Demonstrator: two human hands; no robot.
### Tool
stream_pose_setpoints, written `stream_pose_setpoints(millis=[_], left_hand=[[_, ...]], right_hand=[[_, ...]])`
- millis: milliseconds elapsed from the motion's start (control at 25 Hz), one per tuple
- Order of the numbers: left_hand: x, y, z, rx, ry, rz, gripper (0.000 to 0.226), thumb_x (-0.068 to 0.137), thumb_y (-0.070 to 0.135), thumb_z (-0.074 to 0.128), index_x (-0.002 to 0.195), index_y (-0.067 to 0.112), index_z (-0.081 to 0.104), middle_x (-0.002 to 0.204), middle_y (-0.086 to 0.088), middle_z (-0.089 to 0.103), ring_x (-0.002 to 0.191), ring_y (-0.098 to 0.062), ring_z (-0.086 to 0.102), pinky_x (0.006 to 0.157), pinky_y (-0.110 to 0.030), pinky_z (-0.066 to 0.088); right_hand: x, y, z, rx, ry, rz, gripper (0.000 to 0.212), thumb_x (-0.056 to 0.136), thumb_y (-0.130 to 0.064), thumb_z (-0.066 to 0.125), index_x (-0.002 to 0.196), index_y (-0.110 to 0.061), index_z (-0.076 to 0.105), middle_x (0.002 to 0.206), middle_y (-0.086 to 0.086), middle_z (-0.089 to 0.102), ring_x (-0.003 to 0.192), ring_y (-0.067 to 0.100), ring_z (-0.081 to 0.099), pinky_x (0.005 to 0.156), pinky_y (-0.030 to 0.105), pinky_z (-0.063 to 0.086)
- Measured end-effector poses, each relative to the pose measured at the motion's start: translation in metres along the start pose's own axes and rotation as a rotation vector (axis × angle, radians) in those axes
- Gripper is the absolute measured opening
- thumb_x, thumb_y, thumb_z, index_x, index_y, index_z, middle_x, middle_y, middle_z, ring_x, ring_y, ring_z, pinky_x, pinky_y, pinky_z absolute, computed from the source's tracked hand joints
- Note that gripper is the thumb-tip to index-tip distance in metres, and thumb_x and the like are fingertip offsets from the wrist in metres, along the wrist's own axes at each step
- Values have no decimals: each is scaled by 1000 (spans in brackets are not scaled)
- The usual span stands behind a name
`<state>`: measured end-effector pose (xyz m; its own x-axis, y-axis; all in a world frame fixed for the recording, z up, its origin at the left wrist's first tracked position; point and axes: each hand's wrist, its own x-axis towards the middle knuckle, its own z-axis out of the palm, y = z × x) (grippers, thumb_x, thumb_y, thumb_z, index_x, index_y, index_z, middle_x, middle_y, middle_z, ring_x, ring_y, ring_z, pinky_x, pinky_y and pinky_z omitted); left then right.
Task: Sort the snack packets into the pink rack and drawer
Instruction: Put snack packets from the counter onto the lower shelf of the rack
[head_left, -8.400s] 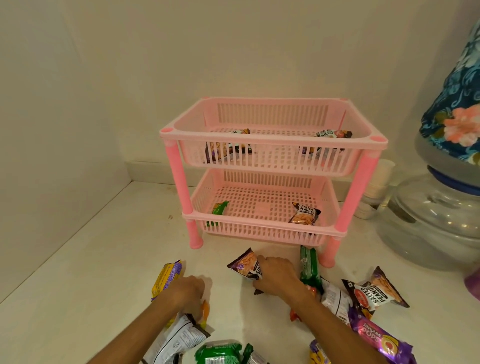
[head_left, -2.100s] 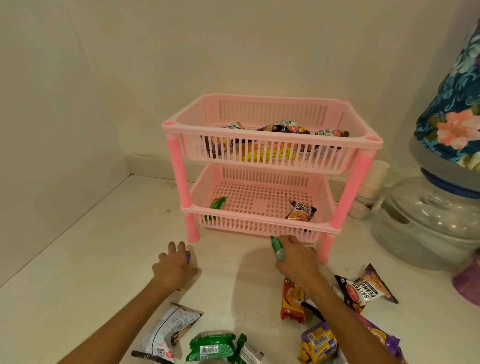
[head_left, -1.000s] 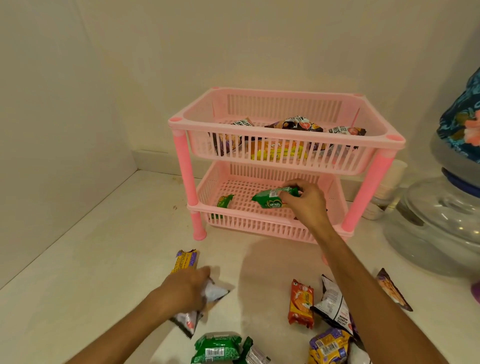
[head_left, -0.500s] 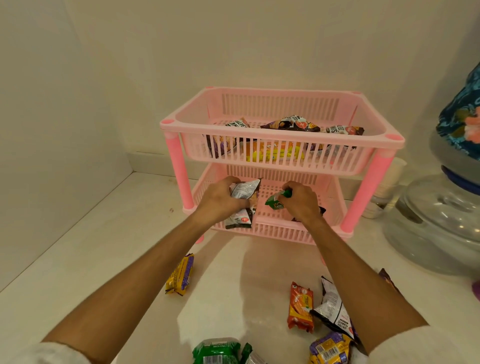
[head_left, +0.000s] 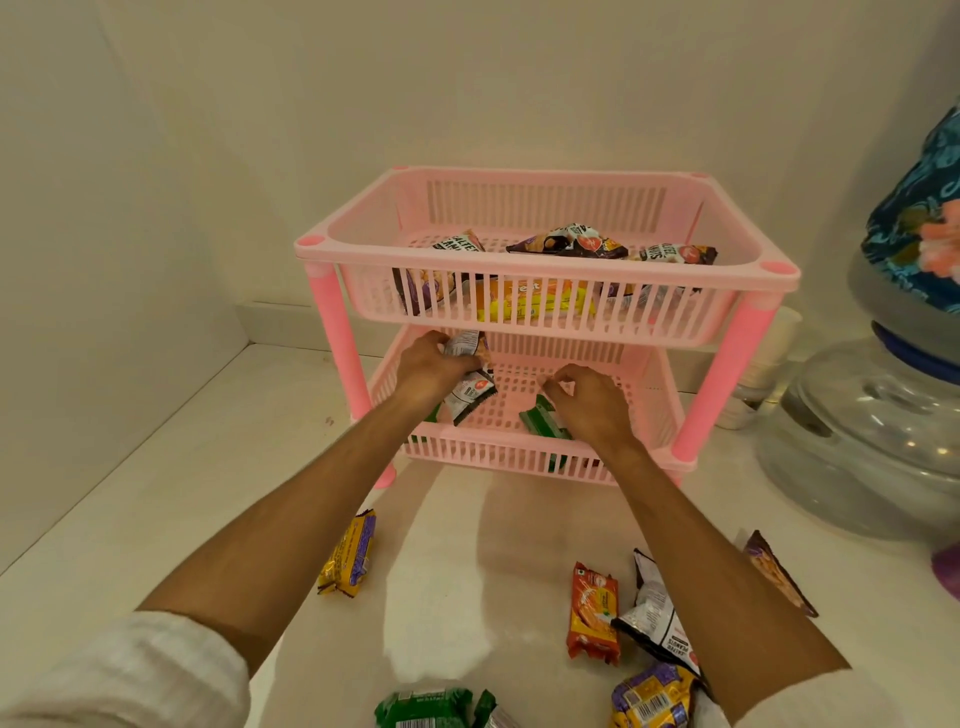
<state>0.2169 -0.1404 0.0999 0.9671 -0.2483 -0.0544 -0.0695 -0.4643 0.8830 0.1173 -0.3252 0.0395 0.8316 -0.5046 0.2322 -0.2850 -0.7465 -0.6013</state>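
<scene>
Both hands reach into the pink rack's (head_left: 545, 260) lower tier: the left hand (head_left: 428, 371) grips a silver packet (head_left: 467, 384), while the right hand (head_left: 587, 405), fingers loosely spread, releases a green packet (head_left: 540, 421). The silver packet could snag the upper tier's underside.

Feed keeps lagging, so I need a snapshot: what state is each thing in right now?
left hand: grips the white packet, inside the lower tier
white packet: held, not yet laid down
right hand: fingers loose above the green packet
green packet: lying in the lower tier
top tier: holds several packets
orange packet: on the counter, unsorted
yellow packet: on the counter, unsorted
</scene>
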Motion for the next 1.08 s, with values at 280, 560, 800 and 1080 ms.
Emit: stream_pose_setpoints(millis=[280,560,800,1080], left_hand=[[18,-1,19,127,-78,-55,40,72,28,79,98,13,53,96,-6,67,77,-20,67,72,-36,59],[18,-4,26,406,-253,-116,36,77,24,76,104,9,57,88,-4,59,74,-25,64,65,-33,58],[-1,-15,15,511,-172,127,47,83,29,65,125,12,52,124,-6,60,100,-26,62,79,-28,51],[-80,-46,0,450,-125,540,49,80,23,69,126,12,56,121,-7,64,104,-26,60,86,-36,51]], right_hand=[[-28,-16,-11,111,114,-104,21,89,-27,55,97,-16,70,104,4,71,85,23,65,77,35,51],[-75,-21,-18,243,315,-272,17,85,-17,58,89,-9,72,88,3,73,76,11,61,70,35,52],[-104,1,-17,171,123,-152,11,83,-14,62,87,-18,71,88,-3,73,72,11,64,65,30,53],[-136,31,-11,-103,-424,27,37,81,-35,66,116,-22,62,112,-6,65,91,10,57,81,28,49]])
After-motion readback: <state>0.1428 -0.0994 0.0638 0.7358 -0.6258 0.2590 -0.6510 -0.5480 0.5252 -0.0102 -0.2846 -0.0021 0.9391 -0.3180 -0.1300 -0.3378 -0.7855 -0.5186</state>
